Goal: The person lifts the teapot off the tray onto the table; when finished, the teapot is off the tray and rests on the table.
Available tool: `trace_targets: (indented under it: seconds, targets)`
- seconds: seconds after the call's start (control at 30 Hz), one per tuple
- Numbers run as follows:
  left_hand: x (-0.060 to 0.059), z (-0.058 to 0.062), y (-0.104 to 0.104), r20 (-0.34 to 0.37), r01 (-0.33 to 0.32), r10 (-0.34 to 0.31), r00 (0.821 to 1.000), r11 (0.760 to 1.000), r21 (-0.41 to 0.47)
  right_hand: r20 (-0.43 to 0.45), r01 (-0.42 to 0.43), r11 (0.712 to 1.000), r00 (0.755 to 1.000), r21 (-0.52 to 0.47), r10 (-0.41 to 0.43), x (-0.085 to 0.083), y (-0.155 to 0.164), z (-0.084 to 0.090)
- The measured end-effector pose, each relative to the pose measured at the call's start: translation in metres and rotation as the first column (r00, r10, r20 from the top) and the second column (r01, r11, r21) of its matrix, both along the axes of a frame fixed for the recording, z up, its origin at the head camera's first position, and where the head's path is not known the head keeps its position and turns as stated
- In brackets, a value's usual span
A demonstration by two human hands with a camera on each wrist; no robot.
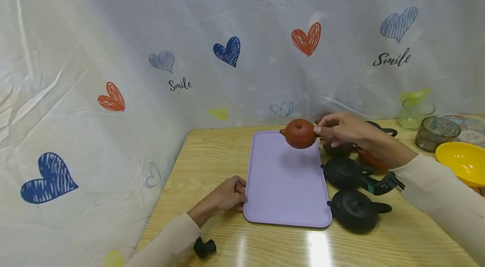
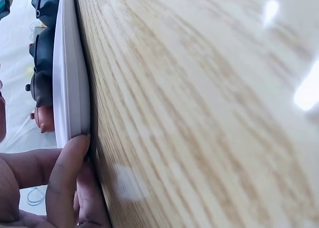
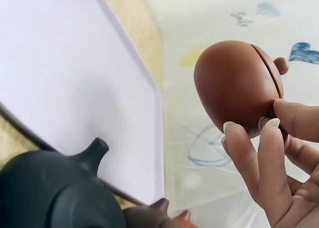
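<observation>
A small reddish-brown clay teapot (image 1: 299, 134) hangs above the far right part of a lilac tray (image 1: 284, 191). My right hand (image 1: 342, 129) pinches it at its handle side, with the spout facing left. In the right wrist view the teapot (image 3: 237, 86) shows its rounded body and lid knob, while the handle is mostly hidden by the fingers. My left hand (image 1: 227, 194) is at the tray's left edge. The left wrist view shows its fingers (image 2: 67, 180) touching the tray's side wall (image 2: 75, 88); whether they curl under it is hidden.
Black teapots (image 1: 356, 210) and other dark and reddish ones stand along the tray's right side. Farther right are a yellow bowl (image 1: 463, 161), a dark glass bowl (image 1: 437, 133) and a clear glass (image 1: 416, 112). A patterned curtain (image 1: 250, 102) hangs behind the wooden table (image 1: 208, 153).
</observation>
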State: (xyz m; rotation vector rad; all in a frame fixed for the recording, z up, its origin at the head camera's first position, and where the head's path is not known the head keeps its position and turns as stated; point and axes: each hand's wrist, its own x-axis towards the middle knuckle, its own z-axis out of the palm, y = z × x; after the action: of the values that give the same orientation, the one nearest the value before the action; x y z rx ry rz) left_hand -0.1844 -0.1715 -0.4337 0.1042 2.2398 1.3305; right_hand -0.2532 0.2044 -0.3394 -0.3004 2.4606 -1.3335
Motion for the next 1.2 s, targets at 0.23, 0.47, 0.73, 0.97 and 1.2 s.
trace_targets:
  seconds: [0.23, 0.47, 0.73, 0.97, 1.2]
  targets:
    - [0.002, 0.000, -0.004, -0.017, -0.006, 0.006, 1.000, 1.000, -0.008, 0.001, 0.013, 0.999, 1.000, -0.038, -0.013, 0.017, 0.022, 0.005]
    - [0.001, -0.002, -0.002, -0.017, 0.002, -0.002, 1.000, 1.000, -0.005, -0.032, 0.009, 0.999, 0.999, -0.042, -0.010, 0.032, 0.049, 0.000]
    - [0.001, -0.001, 0.001, -0.020, 0.007, -0.007, 1.000, 1.000, -0.004, -0.029, -0.043, 0.999, 0.999, 0.010, 0.043, 0.058, 0.085, -0.007]
    - [0.001, 0.000, 0.002, -0.026, 0.002, -0.002, 1.000, 1.000, -0.011, -0.008, -0.054, 0.998, 0.998, 0.042, 0.055, 0.080, 0.112, -0.019]
    - [0.002, -0.001, 0.001, -0.034, 0.000, 0.000, 0.999, 1.000, -0.017, 0.076, -0.006, 0.995, 0.997, 0.103, -0.002, 0.092, 0.130, -0.033]
